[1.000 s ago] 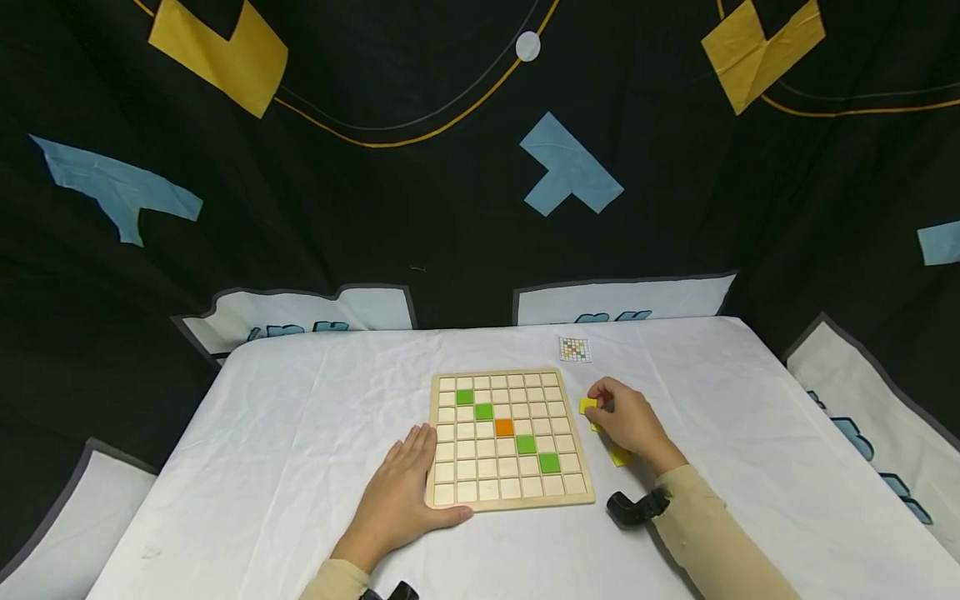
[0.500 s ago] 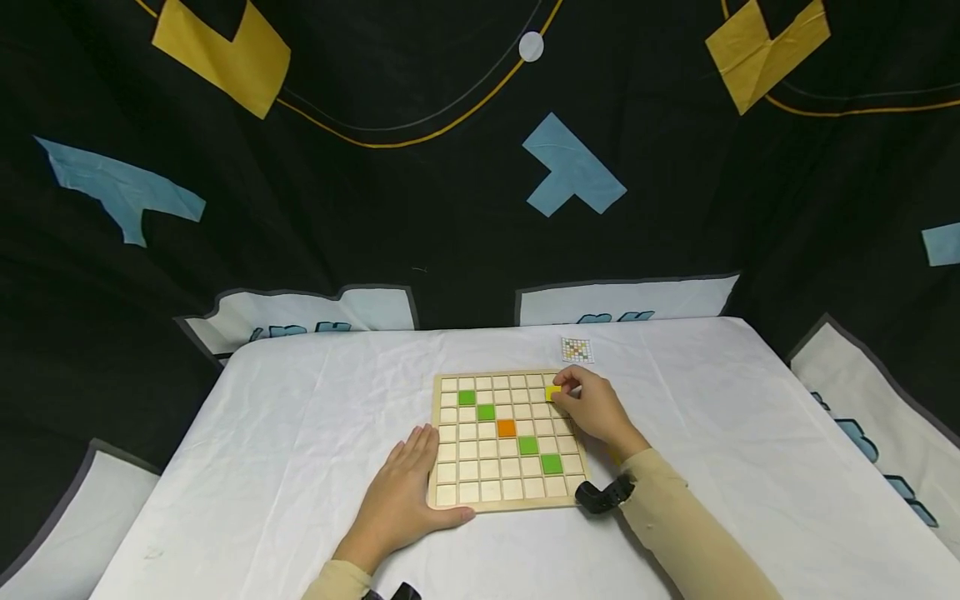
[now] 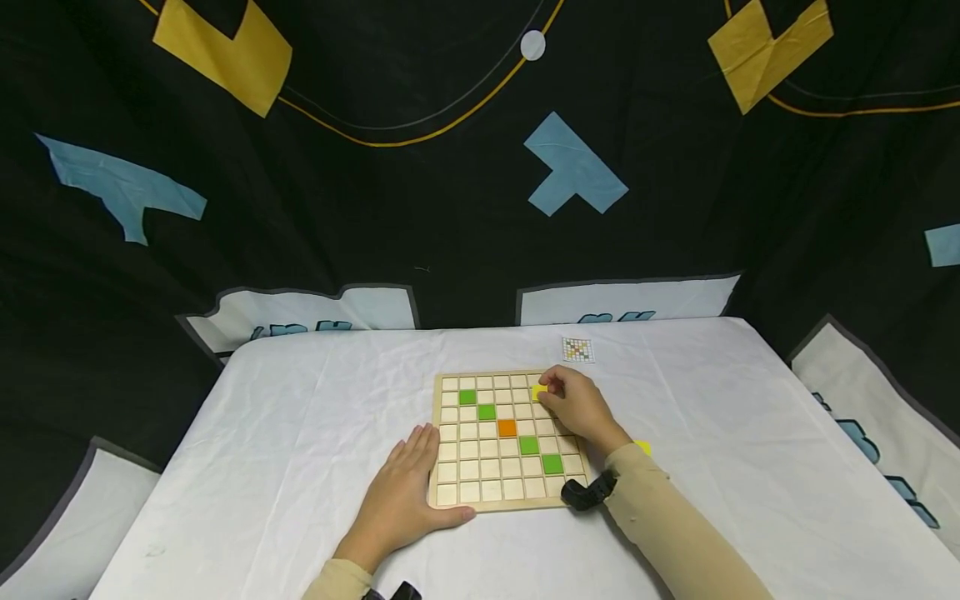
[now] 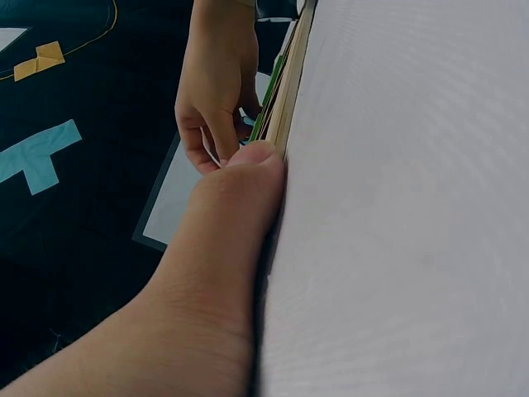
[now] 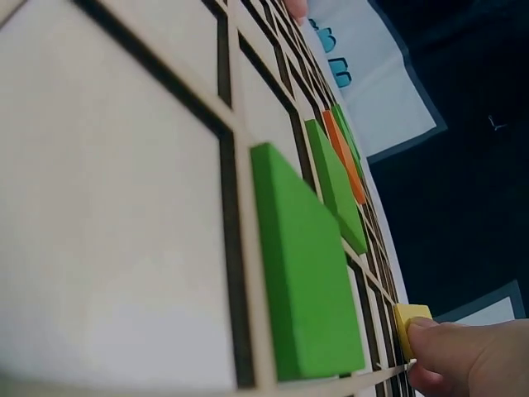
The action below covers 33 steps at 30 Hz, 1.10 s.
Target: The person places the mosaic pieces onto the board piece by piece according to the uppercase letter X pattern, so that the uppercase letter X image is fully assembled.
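Note:
A wooden grid board (image 3: 483, 506) lies on the white-covered table, with several green tiles (image 3: 487, 412) and one orange tile (image 3: 507, 427) set along a diagonal of its squares. My right hand (image 3: 583, 408) pinches a yellow tile (image 3: 537, 392) between thumb and fingertips over the far right part of the grid. In the right wrist view that yellow tile (image 5: 405, 329) is close to the board's surface; whether it touches is hard to tell. My left hand (image 3: 401, 490) rests at the board's left edge, fingers straight, thumb spread along the near-left corner.
A small card printed with a coloured grid (image 3: 578, 350) lies behind the board on the right. More yellow (image 3: 643, 447) shows on the cloth past my right sleeve, partly covered by it. A dark curtain (image 3: 450, 225) hangs behind the table.
My right hand has picked up a yellow tile from the cloth right of the board and carried it left over the grid's far right squares. My left hand has stayed in place.

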Available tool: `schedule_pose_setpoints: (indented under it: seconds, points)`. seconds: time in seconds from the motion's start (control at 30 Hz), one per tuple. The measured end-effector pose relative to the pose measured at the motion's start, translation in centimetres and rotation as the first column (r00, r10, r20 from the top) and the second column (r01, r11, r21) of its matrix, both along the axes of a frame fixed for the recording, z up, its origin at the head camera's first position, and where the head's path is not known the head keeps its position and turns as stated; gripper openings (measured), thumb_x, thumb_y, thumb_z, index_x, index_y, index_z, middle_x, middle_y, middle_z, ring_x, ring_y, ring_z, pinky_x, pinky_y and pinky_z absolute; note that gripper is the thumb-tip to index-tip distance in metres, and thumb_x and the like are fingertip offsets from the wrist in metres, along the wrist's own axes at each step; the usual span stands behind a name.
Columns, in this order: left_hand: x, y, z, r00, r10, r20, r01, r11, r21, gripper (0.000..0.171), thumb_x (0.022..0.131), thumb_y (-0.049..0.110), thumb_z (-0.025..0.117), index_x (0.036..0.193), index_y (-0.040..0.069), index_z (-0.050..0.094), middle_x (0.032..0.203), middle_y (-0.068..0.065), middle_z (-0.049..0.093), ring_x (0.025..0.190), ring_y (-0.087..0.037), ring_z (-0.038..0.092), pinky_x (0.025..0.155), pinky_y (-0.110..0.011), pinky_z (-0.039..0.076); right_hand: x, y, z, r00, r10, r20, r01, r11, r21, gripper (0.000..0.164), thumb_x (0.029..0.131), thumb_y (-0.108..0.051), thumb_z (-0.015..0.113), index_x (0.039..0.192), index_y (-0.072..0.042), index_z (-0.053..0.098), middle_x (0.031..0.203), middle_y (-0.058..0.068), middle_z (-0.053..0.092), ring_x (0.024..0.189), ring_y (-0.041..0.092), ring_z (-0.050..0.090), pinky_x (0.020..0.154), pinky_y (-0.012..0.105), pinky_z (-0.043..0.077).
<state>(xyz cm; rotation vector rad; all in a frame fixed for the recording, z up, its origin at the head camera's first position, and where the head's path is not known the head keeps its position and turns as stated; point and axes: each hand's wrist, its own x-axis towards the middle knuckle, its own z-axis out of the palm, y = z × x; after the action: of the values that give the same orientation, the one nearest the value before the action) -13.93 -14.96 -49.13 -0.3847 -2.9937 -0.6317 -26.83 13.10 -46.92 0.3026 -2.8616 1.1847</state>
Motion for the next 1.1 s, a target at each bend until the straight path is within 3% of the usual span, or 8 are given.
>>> schedule_pose_setpoints:
  seconds: [0.33, 0.67, 0.93, 1.1]
  points:
    - [0.0, 0.0, 0.0, 1.000, 0.000, 0.004, 0.000, 1.000, -0.003, 0.132, 0.063, 0.091, 0.058, 0.154, 0.000, 0.030, 0.162, -0.014, 0.027, 0.154, -0.028, 0.021, 0.125, -0.048, 0.021, 0.1, -0.1, 0.1, 0.999, 0.025, -0.022, -0.023, 0.998, 0.064, 0.016, 0.092, -0.017, 0.071, 0.107, -0.013, 0.069, 0.089, 0.002, 0.059, 0.079, 0.016, 0.050, 0.072, 0.031, 0.043]
    - [0.0, 0.0, 0.0, 1.000, 0.003, 0.007, -0.003, 1.000, 0.006, 0.132, 0.063, 0.092, 0.058, 0.154, 0.000, 0.030, 0.162, -0.014, 0.028, 0.154, -0.028, 0.021, 0.125, -0.049, 0.021, 0.8, 0.5, 0.3, 0.997, 0.073, -0.003, -0.072, 0.993, 0.092, 0.019, 0.092, -0.014, 0.070, 0.111, -0.013, 0.074, 0.101, 0.001, 0.063, 0.092, 0.015, 0.057, 0.085, 0.036, 0.050]
    - [0.0, 0.1, 0.0, 1.000, 0.002, 0.005, -0.002, 1.000, 0.007, 0.132, 0.063, 0.092, 0.058, 0.154, 0.000, 0.030, 0.162, -0.014, 0.027, 0.154, -0.027, 0.021, 0.125, -0.048, 0.021, 2.0, 2.7, 0.8, 0.999, 0.047, -0.014, -0.045, 0.996, 0.082, 0.027, 0.092, -0.017, 0.070, 0.119, -0.012, 0.069, 0.100, 0.002, 0.063, 0.079, 0.015, 0.052, 0.071, 0.030, 0.045]
    - [0.0, 0.0, 0.1, 1.000, 0.004, 0.008, -0.004, 1.000, 0.007, 0.132, 0.063, 0.091, 0.059, 0.154, 0.000, 0.030, 0.162, -0.014, 0.027, 0.153, -0.027, 0.021, 0.125, -0.048, 0.021, 2.3, 4.9, 1.2, 1.000, 0.002, 0.005, -0.002, 0.990, 0.144, 0.029, 0.094, -0.019, 0.067, 0.122, -0.011, 0.067, 0.104, 0.004, 0.063, 0.080, 0.016, 0.051, 0.071, 0.030, 0.043]
